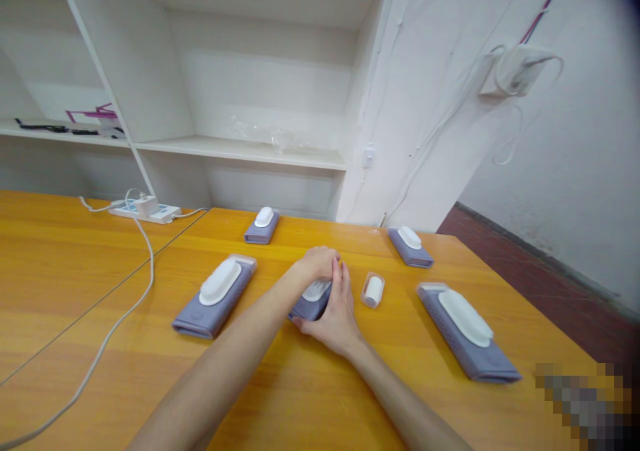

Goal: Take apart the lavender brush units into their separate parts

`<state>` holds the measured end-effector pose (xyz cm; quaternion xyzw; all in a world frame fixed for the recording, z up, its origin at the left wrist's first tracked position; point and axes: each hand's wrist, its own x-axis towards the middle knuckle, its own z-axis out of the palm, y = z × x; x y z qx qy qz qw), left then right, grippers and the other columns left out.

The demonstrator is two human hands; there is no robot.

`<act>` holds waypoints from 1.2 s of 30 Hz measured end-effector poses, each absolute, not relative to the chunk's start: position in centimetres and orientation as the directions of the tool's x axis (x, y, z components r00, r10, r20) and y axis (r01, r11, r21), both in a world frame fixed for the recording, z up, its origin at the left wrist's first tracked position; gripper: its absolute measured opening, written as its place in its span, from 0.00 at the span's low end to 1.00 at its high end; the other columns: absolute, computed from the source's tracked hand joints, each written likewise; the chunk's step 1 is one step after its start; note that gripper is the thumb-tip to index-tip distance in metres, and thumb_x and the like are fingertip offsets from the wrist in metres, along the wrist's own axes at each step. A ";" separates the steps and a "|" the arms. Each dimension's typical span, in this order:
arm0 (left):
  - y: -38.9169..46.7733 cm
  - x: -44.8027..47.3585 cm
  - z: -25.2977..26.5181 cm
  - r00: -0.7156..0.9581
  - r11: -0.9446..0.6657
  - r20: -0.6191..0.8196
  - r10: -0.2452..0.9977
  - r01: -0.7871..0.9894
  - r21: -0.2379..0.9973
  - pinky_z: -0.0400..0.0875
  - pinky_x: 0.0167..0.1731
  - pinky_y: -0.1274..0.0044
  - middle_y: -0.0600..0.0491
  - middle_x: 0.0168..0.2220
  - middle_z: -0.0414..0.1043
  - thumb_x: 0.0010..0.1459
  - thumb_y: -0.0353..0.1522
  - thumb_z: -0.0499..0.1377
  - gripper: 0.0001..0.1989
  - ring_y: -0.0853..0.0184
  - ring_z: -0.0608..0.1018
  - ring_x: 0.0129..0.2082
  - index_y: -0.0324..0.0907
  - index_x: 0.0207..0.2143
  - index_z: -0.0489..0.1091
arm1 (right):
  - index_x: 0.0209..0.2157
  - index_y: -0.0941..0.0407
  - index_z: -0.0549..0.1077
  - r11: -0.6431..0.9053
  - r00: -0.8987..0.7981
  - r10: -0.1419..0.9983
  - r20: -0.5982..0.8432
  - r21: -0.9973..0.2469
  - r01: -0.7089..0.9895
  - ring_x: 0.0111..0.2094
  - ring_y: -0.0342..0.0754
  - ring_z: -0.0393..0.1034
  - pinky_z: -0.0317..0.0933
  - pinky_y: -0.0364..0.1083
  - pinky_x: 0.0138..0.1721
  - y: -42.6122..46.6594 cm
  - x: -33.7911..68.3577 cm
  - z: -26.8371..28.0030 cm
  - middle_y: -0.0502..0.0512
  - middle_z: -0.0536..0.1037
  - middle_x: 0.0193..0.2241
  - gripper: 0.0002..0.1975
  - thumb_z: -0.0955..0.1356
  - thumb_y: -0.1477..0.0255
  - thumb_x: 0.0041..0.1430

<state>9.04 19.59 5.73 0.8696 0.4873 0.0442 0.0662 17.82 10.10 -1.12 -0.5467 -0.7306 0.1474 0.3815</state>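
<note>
In front of me a purple-grey flat case (311, 308) with a white oval piece (317, 290) on top lies between my hands. My left hand (320, 262) reaches over its far end, fingers curled down and partly hidden. My right hand (340, 314) wraps the right side, its thumb at the near end and its fingers pointing to the far end beside my left hand. The far part of the case is covered by my hands. Just right of them stands a small clear tub (373, 290) with a white roll-like piece inside.
Similar cases with white oval tops lie around: near left (215, 298), far left (261, 227), far right (411, 246) and near right (469, 333). A white cable (145, 291) crosses the wooden table (280, 398) from a power strip (150, 211). White shelves (240, 148) stand behind.
</note>
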 end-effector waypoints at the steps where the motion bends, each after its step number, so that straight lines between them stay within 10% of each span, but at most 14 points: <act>1: 19.5 9.1 5.8 0.521 -0.516 0.011 0.853 0.841 0.161 0.71 0.37 0.72 0.45 0.35 0.77 0.54 0.37 0.53 0.12 0.58 0.78 0.39 0.42 0.34 0.74 | 0.64 0.55 0.30 0.360 -0.109 0.910 0.400 -0.633 0.685 0.64 0.64 0.35 0.41 0.62 0.60 10.1 17.9 -1.1 0.66 0.36 0.64 0.67 0.76 0.61 0.31; 36: 13.6 4.3 5.5 0.215 -0.236 0.105 0.971 0.931 0.278 0.67 0.37 0.73 0.46 0.45 0.72 0.51 0.39 0.57 0.26 0.56 0.76 0.44 0.44 0.51 0.55 | 0.64 0.50 0.38 0.362 -0.121 0.914 0.388 -0.641 0.676 0.65 0.61 0.32 0.40 0.61 0.61 10.6 18.6 -1.5 0.62 0.36 0.64 0.62 0.76 0.55 0.34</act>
